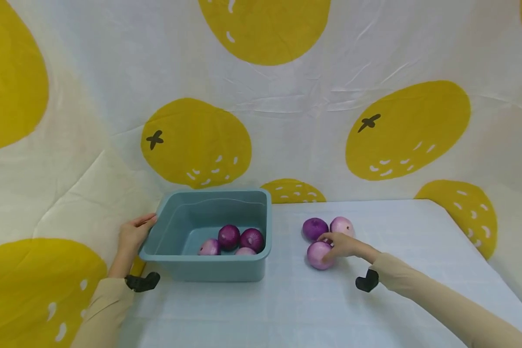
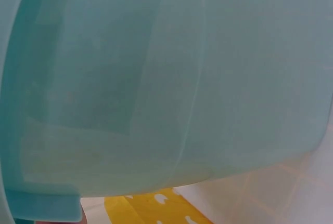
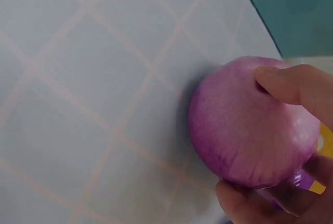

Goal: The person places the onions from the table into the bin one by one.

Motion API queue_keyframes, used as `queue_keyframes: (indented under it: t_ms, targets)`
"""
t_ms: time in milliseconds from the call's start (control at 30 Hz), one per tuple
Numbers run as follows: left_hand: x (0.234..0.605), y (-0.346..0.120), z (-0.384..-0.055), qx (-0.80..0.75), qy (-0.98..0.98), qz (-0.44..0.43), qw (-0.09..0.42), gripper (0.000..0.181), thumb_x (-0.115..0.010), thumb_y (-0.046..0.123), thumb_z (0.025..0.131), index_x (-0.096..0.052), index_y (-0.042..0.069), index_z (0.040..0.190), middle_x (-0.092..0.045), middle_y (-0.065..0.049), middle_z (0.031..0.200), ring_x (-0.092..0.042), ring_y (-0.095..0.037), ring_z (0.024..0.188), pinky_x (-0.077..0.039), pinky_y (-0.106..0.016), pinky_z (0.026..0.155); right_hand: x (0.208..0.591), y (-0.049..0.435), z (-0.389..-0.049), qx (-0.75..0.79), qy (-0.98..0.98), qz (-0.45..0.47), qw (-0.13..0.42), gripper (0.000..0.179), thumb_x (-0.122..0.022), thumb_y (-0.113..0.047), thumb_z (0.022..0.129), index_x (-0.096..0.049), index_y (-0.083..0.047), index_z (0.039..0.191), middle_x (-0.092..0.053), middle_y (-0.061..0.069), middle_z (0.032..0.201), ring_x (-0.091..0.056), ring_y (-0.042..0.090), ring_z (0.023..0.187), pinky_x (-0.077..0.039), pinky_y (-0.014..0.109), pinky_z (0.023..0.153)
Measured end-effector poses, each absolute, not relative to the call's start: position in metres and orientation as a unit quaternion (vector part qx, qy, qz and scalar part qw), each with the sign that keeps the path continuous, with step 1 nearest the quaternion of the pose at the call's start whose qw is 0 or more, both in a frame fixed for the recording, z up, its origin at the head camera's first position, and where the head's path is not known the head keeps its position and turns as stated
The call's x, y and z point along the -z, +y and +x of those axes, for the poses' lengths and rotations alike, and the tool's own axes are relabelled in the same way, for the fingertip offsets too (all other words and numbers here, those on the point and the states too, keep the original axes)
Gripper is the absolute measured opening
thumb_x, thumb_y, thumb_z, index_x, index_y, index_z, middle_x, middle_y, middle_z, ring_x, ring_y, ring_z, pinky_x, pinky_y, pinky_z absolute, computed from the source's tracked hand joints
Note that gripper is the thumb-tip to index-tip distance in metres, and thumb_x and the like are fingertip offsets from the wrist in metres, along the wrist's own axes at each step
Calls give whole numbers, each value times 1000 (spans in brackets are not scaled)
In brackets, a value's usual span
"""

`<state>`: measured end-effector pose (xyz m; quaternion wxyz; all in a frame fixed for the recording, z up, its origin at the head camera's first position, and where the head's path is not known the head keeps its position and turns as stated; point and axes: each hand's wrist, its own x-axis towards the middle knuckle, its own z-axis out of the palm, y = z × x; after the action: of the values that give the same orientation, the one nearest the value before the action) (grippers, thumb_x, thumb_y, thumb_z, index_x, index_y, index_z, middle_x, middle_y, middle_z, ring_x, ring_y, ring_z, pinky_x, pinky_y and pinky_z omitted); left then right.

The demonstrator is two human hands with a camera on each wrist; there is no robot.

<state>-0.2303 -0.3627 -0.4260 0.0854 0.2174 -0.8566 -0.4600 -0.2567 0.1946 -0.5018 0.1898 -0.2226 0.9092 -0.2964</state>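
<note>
My right hand (image 1: 342,244) grips a pale purple red onion (image 1: 318,255) on the table, thumb on one side and fingers round the other in the right wrist view. Just behind it sit a darker red onion (image 1: 315,228) and another pale one (image 1: 342,225). To the left stands a blue-green plastic basin (image 1: 204,268) with several red onions (image 1: 229,237) gathered in its right part. My left hand (image 1: 135,236) touches the basin's left rim from outside with fairly straight fingers. In the left wrist view the basin wall (image 2: 156,78) hides most of that hand.
A pale checked cloth covers the table (image 1: 287,309). Behind and to the left hangs a white curtain (image 1: 296,140) with large yellow fruit shapes, close to the basin's back and left sides. Dark bands sit at both wrists.
</note>
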Motion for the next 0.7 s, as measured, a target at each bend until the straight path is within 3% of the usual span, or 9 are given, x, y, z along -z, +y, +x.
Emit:
queue_keyframes:
  t_ms: [267, 700]
  targets:
    - [426, -361, -232, 472, -850, 220, 82, 52, -61, 36, 93, -58, 0, 130, -62, -17, 127, -49, -33, 129, -38, -44, 107, 499, 197, -257, 300, 909, -211, 199, 55, -81, -15, 69, -56, -4, 116, -60, 13, 116, -57, 28, 106, -50, 48, 93]
    - [421, -361, -229, 485, -838, 239, 67, 55, -61, 37, 92, -56, 0, 132, -56, -19, 133, -45, -34, 132, -35, -46, 110, 457, 195, -275, 319, 901, -212, 202, 64, -73, -27, 75, -51, -1, 129, -55, 25, 130, -56, 35, 113, -50, 50, 93]
